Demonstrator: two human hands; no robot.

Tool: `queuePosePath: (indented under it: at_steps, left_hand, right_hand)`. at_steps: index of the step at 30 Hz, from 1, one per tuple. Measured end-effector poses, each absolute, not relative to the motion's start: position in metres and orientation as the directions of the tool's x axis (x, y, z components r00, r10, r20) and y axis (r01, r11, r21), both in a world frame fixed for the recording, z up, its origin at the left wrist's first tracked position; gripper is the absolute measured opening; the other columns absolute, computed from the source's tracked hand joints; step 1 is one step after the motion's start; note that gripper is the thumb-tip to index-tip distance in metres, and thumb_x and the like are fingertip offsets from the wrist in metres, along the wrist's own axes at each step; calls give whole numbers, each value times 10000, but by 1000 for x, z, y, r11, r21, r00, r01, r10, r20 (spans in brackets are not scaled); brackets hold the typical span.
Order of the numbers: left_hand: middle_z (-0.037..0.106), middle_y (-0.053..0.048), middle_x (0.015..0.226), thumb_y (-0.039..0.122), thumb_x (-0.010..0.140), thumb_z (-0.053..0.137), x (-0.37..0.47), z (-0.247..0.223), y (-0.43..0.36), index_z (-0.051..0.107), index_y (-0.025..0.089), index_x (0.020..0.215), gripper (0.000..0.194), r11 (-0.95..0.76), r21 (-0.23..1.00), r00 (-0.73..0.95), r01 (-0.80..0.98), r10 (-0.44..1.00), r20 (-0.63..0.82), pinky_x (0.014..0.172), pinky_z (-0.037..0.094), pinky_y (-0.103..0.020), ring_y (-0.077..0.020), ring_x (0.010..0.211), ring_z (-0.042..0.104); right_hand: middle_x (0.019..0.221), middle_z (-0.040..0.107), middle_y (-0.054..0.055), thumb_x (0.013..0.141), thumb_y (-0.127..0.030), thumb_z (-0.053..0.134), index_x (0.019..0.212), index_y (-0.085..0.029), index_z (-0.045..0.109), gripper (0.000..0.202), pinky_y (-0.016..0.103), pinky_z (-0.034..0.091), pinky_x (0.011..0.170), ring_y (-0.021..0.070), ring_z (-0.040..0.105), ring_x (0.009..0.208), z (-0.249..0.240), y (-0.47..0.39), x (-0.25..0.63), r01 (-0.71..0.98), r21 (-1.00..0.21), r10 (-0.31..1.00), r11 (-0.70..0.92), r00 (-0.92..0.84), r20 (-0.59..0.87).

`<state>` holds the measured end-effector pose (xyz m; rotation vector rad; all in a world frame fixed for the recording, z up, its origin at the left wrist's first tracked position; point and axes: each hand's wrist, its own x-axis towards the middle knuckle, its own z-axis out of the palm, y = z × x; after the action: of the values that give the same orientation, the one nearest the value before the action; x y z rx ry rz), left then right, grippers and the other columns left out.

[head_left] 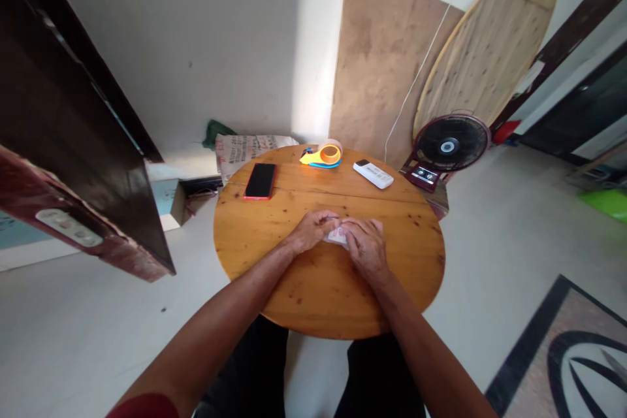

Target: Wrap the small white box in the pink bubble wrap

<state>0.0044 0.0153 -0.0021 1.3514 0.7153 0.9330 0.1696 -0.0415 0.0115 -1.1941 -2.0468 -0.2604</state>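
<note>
Both hands meet over the middle of a round wooden table [313, 287]. Between them is a small white packet with reddish print [337, 234], partly covered by the fingers; its exact kind cannot be made out. My left hand [313, 231] pinches the packet's left and far edge. My right hand [366, 245] is closed over its right side, thumb toward the near edge. Beyond the hands lie a red-edged smartphone [260, 181] to the left, a yellow tape dispenser [323, 155] at the far edge, and a white remote control [373, 174] to the right.
A dark red fan [448, 144] stands behind the table's right side. A wooden board [386, 59] and a round tabletop [494, 39] lean on the wall. A printed sack [245, 150] sits behind the table. At left is a dark door [73, 111].
</note>
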Motion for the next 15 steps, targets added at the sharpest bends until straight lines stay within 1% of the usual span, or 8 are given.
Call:
queuePosePath:
  at_steps: [3, 7, 12, 15]
  left_hand:
    - [658, -35, 813, 491, 698, 720, 4, -4, 18, 662, 121, 960, 457, -3, 989, 493, -147, 867, 76, 683, 433, -241, -124, 699, 561]
    - [659, -34, 829, 487, 714, 709, 3, -4, 19, 656, 128, 972, 445, 18, 987, 512, -162, 856, 68, 691, 433, -242, -125, 703, 562]
    - [661, -36, 866, 485, 758, 671, 1, 0, 17, 657, 135, 994, 423, -2, 990, 523, -141, 849, 76, 707, 433, -242, -130, 733, 572]
    - [664, -46, 901, 463, 735, 701, 0, 0, 17, 636, 137, 1051, 458, 29, 991, 516, -132, 855, 44, 727, 442, -253, -137, 757, 587]
  right_hand:
    - [1046, 701, 37, 898, -182, 476, 922, -224, 645, 176, 375, 337, 879, 187, 610, 911, 13, -43, 168, 818, -155, 665, 554, -322, 674]
    - [1062, 688, 42, 885, -233, 516, 952, -232, 639, 140, 401, 324, 924, 196, 596, 925, 16, -45, 165, 819, -135, 665, 558, -344, 662]
    - [1187, 631, 77, 875, -287, 540, 917, -242, 655, 130, 432, 336, 900, 255, 529, 1080, 17, -47, 165, 864, -74, 673, 497, -331, 661]
    - [1235, 595, 91, 869, -305, 545, 902, -247, 666, 138, 448, 340, 894, 261, 524, 1062, 16, -47, 166, 873, -56, 677, 484, -333, 656]
